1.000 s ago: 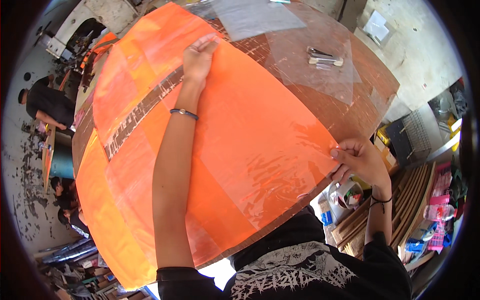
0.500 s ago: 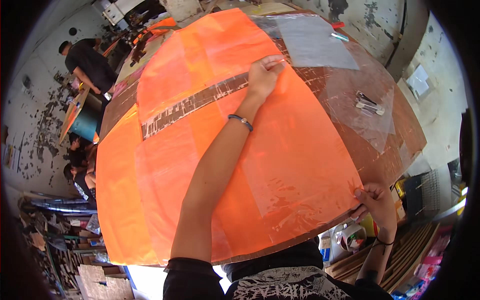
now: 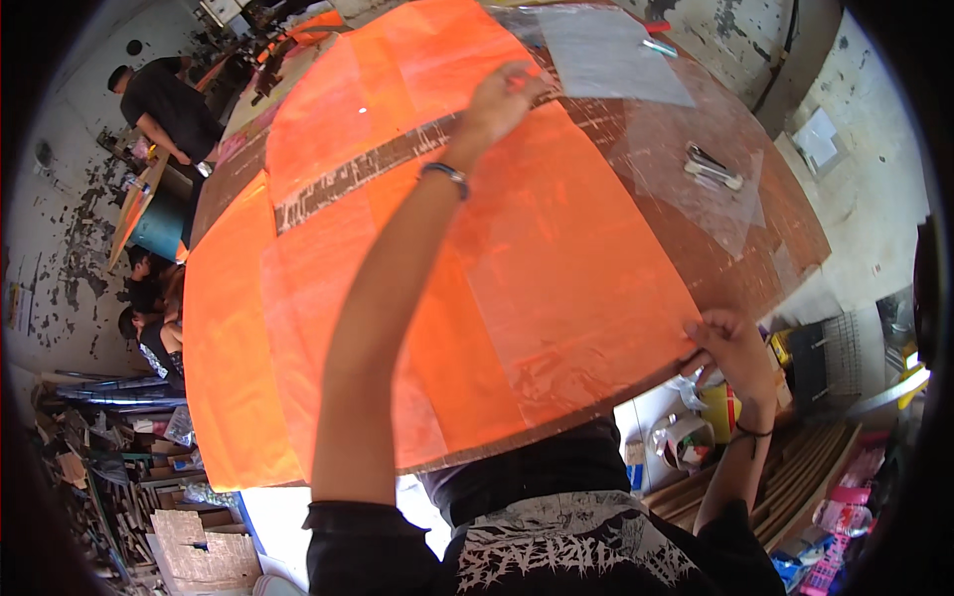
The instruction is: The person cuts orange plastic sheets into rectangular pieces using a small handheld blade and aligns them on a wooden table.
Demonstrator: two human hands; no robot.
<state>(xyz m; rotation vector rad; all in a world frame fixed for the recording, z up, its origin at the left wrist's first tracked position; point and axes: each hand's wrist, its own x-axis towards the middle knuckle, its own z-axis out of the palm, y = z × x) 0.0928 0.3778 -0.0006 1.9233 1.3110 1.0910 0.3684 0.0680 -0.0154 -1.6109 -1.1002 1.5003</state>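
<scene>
The near orange sheet (image 3: 556,258) lay spread on the bench (image 3: 636,134), its close edge running along the rim. At its near right corner, the right hand (image 3: 733,350) had its fingers closed in a pinch, apparently to keep the edge straight. Beside its far right corner was the left hand (image 3: 494,104), blurred, with curled fingers; whether they gripped anything could not be told. Beyond it, past a bare strip, lay the far orange sheet (image 3: 328,99); whether the two joined at the strip's left end was unclear. To its right, a clear plastic sheet (image 3: 686,211) bore a small metal tool (image 3: 714,167), presumably parked there to leave the orange surface unweighted. Well to its left stood a co-worker (image 3: 174,104).
</scene>
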